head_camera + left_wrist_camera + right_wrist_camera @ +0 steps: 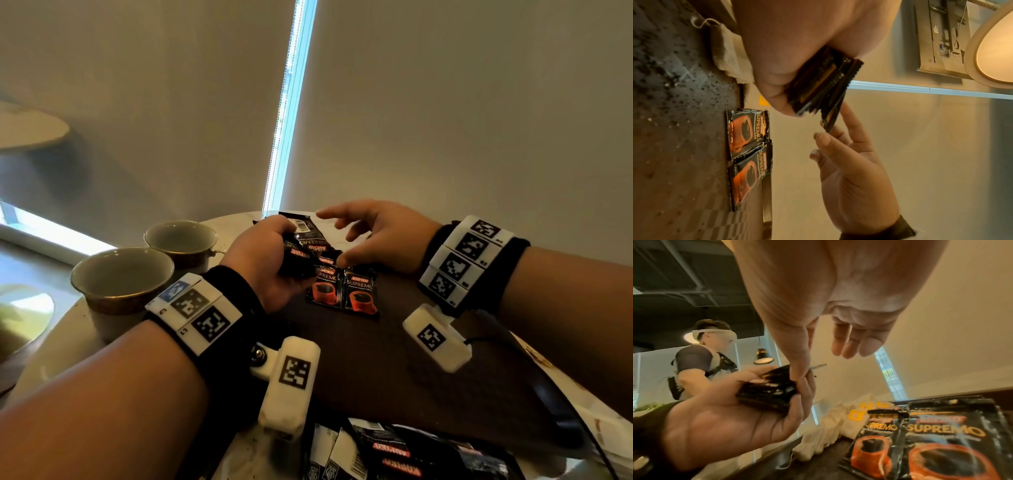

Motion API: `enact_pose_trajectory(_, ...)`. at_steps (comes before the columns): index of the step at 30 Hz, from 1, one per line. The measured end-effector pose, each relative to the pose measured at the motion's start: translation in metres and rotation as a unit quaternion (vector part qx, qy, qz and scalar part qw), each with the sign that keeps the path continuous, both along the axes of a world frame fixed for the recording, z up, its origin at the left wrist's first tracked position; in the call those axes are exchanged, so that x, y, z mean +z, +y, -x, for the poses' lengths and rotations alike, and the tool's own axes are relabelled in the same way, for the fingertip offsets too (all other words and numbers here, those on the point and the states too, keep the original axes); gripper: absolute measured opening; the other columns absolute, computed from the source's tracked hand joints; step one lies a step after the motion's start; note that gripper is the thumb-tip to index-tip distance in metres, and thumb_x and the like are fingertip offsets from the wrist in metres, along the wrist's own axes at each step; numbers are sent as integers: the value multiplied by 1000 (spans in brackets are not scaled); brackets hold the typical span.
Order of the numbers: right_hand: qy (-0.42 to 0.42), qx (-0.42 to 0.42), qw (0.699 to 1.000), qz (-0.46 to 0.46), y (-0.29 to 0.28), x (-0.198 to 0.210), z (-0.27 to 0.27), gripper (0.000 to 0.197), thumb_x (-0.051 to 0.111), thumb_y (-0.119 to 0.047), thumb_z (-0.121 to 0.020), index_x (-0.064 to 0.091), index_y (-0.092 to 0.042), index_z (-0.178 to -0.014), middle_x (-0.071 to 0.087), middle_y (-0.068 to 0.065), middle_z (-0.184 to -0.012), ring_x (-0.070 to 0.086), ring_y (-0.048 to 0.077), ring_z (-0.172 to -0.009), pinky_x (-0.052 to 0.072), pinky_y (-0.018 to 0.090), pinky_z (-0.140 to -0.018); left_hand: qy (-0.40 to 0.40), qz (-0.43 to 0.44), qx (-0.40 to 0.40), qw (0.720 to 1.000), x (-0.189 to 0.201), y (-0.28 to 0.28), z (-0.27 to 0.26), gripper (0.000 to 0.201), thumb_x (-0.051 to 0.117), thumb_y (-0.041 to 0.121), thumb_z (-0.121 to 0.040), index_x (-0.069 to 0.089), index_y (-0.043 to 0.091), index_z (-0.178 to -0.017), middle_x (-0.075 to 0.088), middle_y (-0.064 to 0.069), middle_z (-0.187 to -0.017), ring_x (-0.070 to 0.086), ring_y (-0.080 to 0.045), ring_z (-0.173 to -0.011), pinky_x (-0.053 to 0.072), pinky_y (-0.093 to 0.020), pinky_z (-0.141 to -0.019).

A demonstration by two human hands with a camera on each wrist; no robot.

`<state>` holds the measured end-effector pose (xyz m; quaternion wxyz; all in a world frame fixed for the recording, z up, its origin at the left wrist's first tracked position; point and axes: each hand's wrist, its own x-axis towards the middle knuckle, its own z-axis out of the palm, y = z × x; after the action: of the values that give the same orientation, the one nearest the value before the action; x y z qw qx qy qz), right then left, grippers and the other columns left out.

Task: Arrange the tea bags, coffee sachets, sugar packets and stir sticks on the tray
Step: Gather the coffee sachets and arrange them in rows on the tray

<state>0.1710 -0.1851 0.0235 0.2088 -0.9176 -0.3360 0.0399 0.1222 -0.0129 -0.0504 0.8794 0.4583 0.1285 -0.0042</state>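
My left hand grips a stack of black coffee sachets just above the far end of the dark brown tray. My right hand meets it from the right. Its thumb and forefinger pinch one sachet that sticks out of the stack. Two sachets lie face up, side by side, on the tray below the hands. White tea bags with yellow tags are heaped past the tray's far edge. No sugar packets or stir sticks show.
Two empty cups stand on the pale round table left of the tray. More loose sachets lie at the near edge. A black cable runs along the tray's right side. Another person stands beyond the table.
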Motion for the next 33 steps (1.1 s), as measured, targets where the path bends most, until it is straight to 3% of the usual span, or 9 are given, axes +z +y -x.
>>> enact_pose_trajectory(5, -61, 29, 998, 4, 4, -6, 2, 43, 78, -23, -82, 68, -45, -118, 64, -13, -110, 60, 4, -100, 51, 26, -82, -5, 12, -12, 1000, 1, -2, 1, 54, 54, 20, -86, 50, 3, -137, 67, -24, -121, 69, -38, -102, 57, -49, -84)
enact_pose_trajectory(9, -62, 15, 997, -46, 3, -6, 0, 24, 70, -26, -91, 72, -44, -106, 71, -9, -97, 66, 10, -87, 54, 24, -76, 11, 17, -12, 1000, 3, -3, 2, 32, 52, 26, -92, 54, 6, -117, 60, -11, -85, 59, -24, -76, 49, -38, -70)
enact_pose_trajectory(12, -56, -24, 994, -87, 1, -4, -4, 16, 63, -27, -96, 69, -40, -89, 70, 5, -84, 64, 23, -74, 53, 36, -71, 39, 14, -9, 999, 3, -2, -1, 22, 52, 30, -97, 54, 9, -102, 52, -6, -83, 52, -18, -72, 45, -34, -67)
enact_pose_trajectory(15, -16, -92, 989, -115, -2, -6, -14, 11, 63, -20, -94, 71, -28, -93, 71, 6, -85, 65, 15, -69, 54, 31, -69, 58, -6, 1, 998, 3, -1, -2, 23, 52, 28, -98, 54, 6, -101, 52, -9, -89, 54, -21, -82, 47, -42, -73)
enact_pose_trajectory(18, 112, -147, 972, -147, -1, -14, -30, 14, 64, -1, -90, 67, -13, -96, 67, 10, -77, 61, 17, -63, 53, 33, -61, 67, -15, 5, 998, 2, 0, -3, 27, 53, 29, -98, 56, 5, -110, 56, -9, -93, 58, -23, -89, 43, -60, -89)
enact_pose_trajectory(22, 192, -177, 961, -86, 1, -25, -41, 28, 65, 9, -87, 56, -13, -101, 66, 7, -70, 60, 16, -54, 52, 32, -48, 75, -24, 18, 997, 2, 1, -3, 34, 56, 30, -96, 56, 7, -121, 61, -7, -99, 62, -23, -91, 38, -69, -101)
enact_pose_trajectory(25, 206, -176, 962, -44, 3, -32, -42, 20, 60, 6, -91, 60, -12, -97, 64, 9, -72, 58, 16, -53, 52, 29, -46, 80, -29, 19, 996, 2, 0, -2, 27, 56, 29, -96, 58, 7, -111, 60, -9, -95, 61, -23, -90, 48, -54, -88)
enact_pose_trajectory(28, 240, -192, 951, -31, 8, -35, -40, 17, 55, 4, -95, 62, -11, -94, 63, 10, -71, 56, 17, -52, 50, 26, -44, 77, -29, 17, 996, 2, -2, -2, 34, 55, 28, -96, 56, 8, -123, 59, -9, -101, 60, -23, -90, 47, -43, -72)
enact_pose_trajectory(33, 194, -202, 960, 17, 12, -40, -45, 9, 60, -4, -94, 63, -13, -93, 64, 6, -70, 61, 15, -51, 50, 27, -45, 82, -3, 7, 997, 2, -2, -4, 46, 55, 32, -95, 55, 8, -134, 61, -8, -98, 62, -23, -88, 40, -71, -98)
